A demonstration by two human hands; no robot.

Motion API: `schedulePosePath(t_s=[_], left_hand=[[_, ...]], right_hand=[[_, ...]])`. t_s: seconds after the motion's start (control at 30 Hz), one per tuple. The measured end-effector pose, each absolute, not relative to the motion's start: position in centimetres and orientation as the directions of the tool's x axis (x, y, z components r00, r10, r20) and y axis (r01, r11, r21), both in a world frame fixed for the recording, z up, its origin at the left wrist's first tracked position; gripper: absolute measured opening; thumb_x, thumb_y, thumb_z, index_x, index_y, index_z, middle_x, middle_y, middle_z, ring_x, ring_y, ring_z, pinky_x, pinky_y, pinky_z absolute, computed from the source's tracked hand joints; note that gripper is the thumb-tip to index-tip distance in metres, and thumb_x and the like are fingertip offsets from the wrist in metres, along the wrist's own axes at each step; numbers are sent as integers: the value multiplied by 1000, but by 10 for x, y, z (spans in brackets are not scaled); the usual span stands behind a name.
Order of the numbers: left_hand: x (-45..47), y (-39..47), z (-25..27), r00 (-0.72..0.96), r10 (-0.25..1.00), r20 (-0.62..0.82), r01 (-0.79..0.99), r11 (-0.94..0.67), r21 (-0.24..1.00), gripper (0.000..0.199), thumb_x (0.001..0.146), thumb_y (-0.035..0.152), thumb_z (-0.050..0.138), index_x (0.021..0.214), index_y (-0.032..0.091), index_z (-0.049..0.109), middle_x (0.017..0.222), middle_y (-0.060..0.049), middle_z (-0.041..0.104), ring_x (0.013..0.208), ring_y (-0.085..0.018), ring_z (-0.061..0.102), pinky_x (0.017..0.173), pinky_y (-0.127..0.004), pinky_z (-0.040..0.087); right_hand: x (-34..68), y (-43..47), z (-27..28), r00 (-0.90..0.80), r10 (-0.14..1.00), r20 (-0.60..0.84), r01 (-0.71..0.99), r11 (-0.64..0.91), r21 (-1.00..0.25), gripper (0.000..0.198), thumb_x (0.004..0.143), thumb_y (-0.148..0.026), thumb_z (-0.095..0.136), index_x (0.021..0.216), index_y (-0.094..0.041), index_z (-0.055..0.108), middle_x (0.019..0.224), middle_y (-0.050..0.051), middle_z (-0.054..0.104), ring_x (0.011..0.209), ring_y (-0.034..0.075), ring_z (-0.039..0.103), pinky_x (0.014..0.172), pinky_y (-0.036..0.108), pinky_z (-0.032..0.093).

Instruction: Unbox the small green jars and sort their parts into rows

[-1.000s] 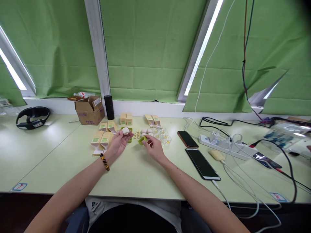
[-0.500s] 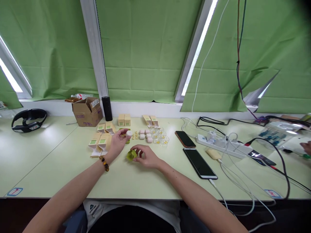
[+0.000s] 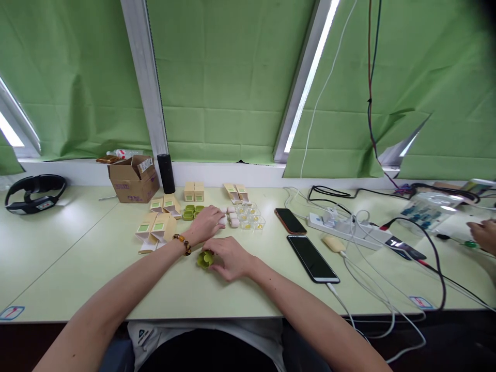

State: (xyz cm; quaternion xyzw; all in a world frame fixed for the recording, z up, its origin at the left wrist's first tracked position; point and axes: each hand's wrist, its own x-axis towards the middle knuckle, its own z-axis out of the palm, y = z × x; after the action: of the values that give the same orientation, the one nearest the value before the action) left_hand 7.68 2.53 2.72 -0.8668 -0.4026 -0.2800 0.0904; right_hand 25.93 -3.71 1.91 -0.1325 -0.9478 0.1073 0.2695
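My right hand (image 3: 230, 258) pinches a green flower-shaped cup (image 3: 205, 259) by its rim, low over the table near the front. Reaching across to the small pale cylinders, my left hand (image 3: 207, 225) has its fingertips closed on a whitish cylinder (image 3: 222, 220). That hand hides part of the cylinder group. Just right of it are other pale pink cylinders (image 3: 234, 222) and clear cups with yellow centres (image 3: 248, 217). Several square green cups (image 3: 189, 212) stand together left of my left hand.
Small cardboard boxes (image 3: 157, 227) lie to the left, more (image 3: 194, 191) behind. A brown carton (image 3: 134, 181) and black cylinder (image 3: 166, 174) stand farther back. Phones (image 3: 313, 258), a power strip (image 3: 349, 230) and loose cables fill the right. Another person's hand (image 3: 484, 235) shows at the right edge.
My left hand has moved right with the white cylinder, from beside the square green cups to the pale cylinders. My right hand has come slightly nearer with the flower-shaped cup. The view has shifted slightly.
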Motion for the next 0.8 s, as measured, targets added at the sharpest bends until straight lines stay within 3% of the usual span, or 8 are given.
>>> schedulePosePath(t_s=[0.13, 0.37, 0.7, 0.8], left_hand=[[89, 38, 21, 565, 651, 507, 777, -626, -62, 18, 87, 25, 78, 100, 18, 69, 106, -12, 66, 107, -31, 57, 93, -44, 47], [94, 47, 3, 558, 685, 469, 800, -593, -86, 8, 89, 22, 73, 90, 18, 67, 104, -12, 65, 108, -30, 54, 91, -45, 45], [89, 42, 7, 494, 726, 479, 817, -576, 30, 20, 86, 30, 79, 100, 18, 71, 108, -12, 68, 112, -32, 54, 95, -47, 45], [79, 34, 17, 437, 741, 510, 814, -567, 127, 23, 90, 28, 75, 111, 19, 73, 110, -12, 69, 112, -31, 55, 97, -48, 45]], right_hand=[[260, -39, 22, -821, 294, 489, 173, 945, -279, 43, 75, -27, 70, 117, -22, 63, 105, 6, 77, 92, 25, 72, 75, 32, 49], [262, -36, 25, -812, 311, 495, 168, 935, -311, 40, 78, -28, 70, 117, -23, 63, 106, 7, 78, 92, 26, 72, 78, 34, 51], [262, -32, 21, -783, 303, 543, 139, 936, -322, 37, 79, -29, 70, 115, -22, 64, 99, 7, 77, 86, 24, 69, 76, 34, 51], [262, -29, 20, -729, 335, 597, 77, 907, -414, 38, 80, -30, 72, 116, -22, 64, 99, 7, 75, 81, 22, 66, 71, 34, 53]])
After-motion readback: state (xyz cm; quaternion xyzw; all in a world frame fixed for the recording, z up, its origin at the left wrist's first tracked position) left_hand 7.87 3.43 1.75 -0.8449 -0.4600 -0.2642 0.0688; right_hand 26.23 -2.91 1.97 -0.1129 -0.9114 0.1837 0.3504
